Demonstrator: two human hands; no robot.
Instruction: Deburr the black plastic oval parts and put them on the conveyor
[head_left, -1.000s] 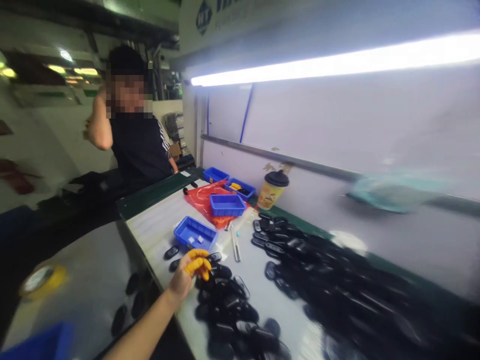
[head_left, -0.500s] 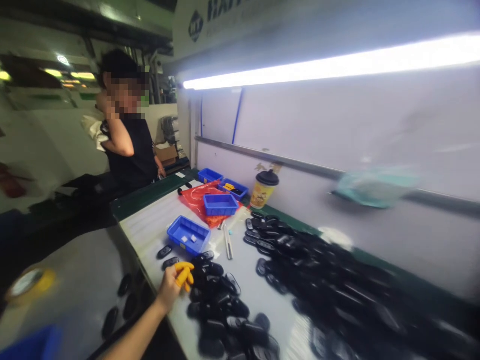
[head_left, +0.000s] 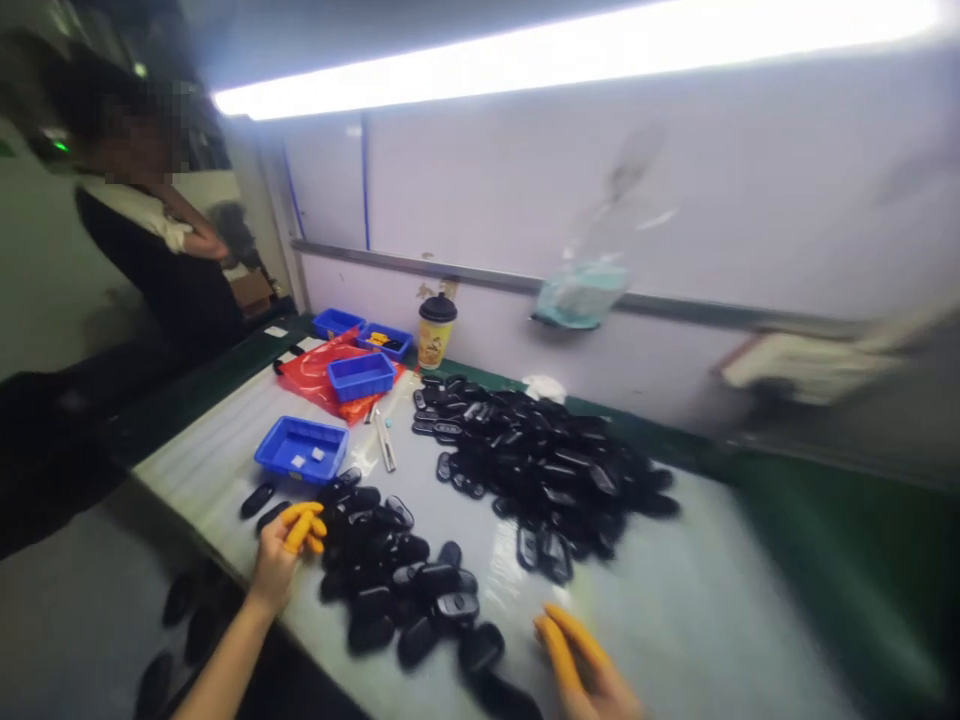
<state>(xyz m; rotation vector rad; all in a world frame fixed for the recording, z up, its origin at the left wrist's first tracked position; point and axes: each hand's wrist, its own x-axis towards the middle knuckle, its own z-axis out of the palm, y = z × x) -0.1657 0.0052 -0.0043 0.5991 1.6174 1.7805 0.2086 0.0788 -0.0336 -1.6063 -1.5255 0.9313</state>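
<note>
My left hand, with orange finger cots, hovers at the table's near edge beside a small pile of black key-fob shells. Its fingers are curled together; whether they hold anything is hidden. My right hand lies at the bottom of the view with orange-tipped fingers stretched out over the white tabletop, holding nothing. A larger heap of black shells lies further back.
Blue trays and a red bag sit at the far left, with a lidded paper cup by the wall. Another person stands at the table's left end. Loose shells lie on the lower surface.
The view has swung right and down. My right hand has come into view at the bottom. My left hand stays by the near pile with fingers curled.
</note>
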